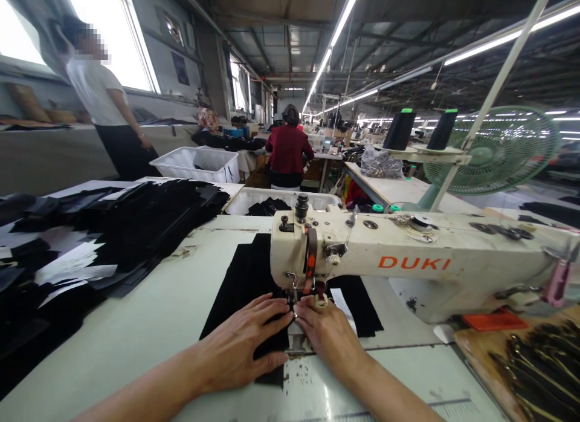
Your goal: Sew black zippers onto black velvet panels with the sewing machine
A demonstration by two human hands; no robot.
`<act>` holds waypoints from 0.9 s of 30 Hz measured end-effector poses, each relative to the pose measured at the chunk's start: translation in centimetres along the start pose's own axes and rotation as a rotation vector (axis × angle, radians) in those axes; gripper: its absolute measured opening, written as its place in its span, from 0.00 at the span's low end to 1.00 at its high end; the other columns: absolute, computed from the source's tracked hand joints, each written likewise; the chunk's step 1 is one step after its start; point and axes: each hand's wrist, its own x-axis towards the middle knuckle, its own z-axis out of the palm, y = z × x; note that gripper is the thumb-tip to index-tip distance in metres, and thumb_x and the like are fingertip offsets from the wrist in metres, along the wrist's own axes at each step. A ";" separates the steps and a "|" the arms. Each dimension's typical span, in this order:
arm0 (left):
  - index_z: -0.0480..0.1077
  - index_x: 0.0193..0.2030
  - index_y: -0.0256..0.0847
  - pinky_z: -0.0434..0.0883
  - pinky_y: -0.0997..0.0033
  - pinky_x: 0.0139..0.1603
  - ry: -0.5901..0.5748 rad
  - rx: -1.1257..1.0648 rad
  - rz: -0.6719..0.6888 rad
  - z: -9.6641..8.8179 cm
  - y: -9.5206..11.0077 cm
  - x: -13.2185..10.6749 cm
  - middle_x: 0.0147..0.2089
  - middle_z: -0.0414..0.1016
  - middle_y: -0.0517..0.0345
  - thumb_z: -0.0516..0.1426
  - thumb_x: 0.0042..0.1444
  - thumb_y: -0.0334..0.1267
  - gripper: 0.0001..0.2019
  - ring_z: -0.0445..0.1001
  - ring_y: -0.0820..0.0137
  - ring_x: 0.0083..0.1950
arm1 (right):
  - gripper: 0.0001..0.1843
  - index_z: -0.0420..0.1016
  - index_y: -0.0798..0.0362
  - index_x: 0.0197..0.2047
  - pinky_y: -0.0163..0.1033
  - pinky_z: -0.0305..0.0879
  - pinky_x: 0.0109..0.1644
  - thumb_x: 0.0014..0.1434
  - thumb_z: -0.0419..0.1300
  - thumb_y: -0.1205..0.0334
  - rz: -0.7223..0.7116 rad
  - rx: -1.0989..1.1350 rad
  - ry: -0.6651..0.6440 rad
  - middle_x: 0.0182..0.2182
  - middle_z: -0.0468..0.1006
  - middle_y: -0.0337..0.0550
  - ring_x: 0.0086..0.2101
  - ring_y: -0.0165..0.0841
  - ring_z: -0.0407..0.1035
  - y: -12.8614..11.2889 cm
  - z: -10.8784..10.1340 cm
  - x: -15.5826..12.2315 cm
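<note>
The work in hand is black material [235, 289] lying flat on the pale table [181, 331], beneath the needle end of a white sewing machine [353, 277] lettered DUKI in orange; it extends to both sides of the machine's head, with a white strip [343, 307] resting on its right portion; the left hand [242, 340] lies palm down on the material, fingers extended toward the needle area, thumb spread well apart from them, closed on nothing; the right hand [330, 334] stands opposite, its fingers together and bent close to the needle area; whether they pinch the material cannot be told, as the tips are partly hidden; a heap of black pieces [154, 228] occupies the table at left; at right a wooden board [471, 337] bears dark, gold-edged pieces [544, 361], an orange tray [493, 321] just beside it; two black thread cones [399, 130] stand above the machine, near a green fan [484, 153]; beyond the table are a white bin [229, 171], a seated person in dark red [290, 150], seen from behind, and, at left, a standing person in a white top [95, 95] near a window [131, 47].
</note>
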 end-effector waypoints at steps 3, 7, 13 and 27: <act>0.57 0.71 0.43 0.56 0.47 0.71 -0.007 0.012 0.006 0.1 -0.1 0.2 0.71 0.59 0.47 0.56 0.67 0.47 0.28 0.56 0.55 0.71 | 0.15 0.76 0.48 0.47 0.43 0.68 0.54 0.58 0.68 0.69 0.104 -0.002 0.035 0.44 0.77 0.42 0.47 0.38 0.71 0.0 -0.4 -0.1; 0.57 0.71 0.42 0.55 0.47 0.71 -0.022 0.020 0.020 0.1 0.1 0.3 0.70 0.60 0.47 0.56 0.68 0.45 0.28 0.56 0.56 0.71 | 0.14 0.74 0.54 0.44 0.47 0.68 0.50 0.54 0.69 0.68 0.188 -0.041 0.040 0.44 0.75 0.47 0.46 0.43 0.69 0.0 -0.5 0.1; 0.60 0.69 0.36 0.53 0.48 0.72 -0.030 0.038 0.039 -0.6 0.8 0.5 0.68 0.63 0.43 0.55 0.68 0.45 0.27 0.59 0.56 0.70 | 0.14 0.74 0.57 0.47 0.54 0.65 0.50 0.56 0.63 0.68 0.170 -0.127 0.002 0.46 0.74 0.57 0.47 0.50 0.66 -0.2 0.2 0.9; 0.61 0.68 0.38 0.53 0.53 0.72 -0.018 0.024 0.031 -1.6 1.8 0.4 0.65 0.67 0.47 0.56 0.66 0.47 0.27 0.60 0.58 0.69 | 0.12 0.79 0.52 0.40 0.47 0.63 0.46 0.54 0.61 0.75 0.100 -0.210 0.104 0.40 0.79 0.50 0.43 0.46 0.72 1.9 2.0 2.1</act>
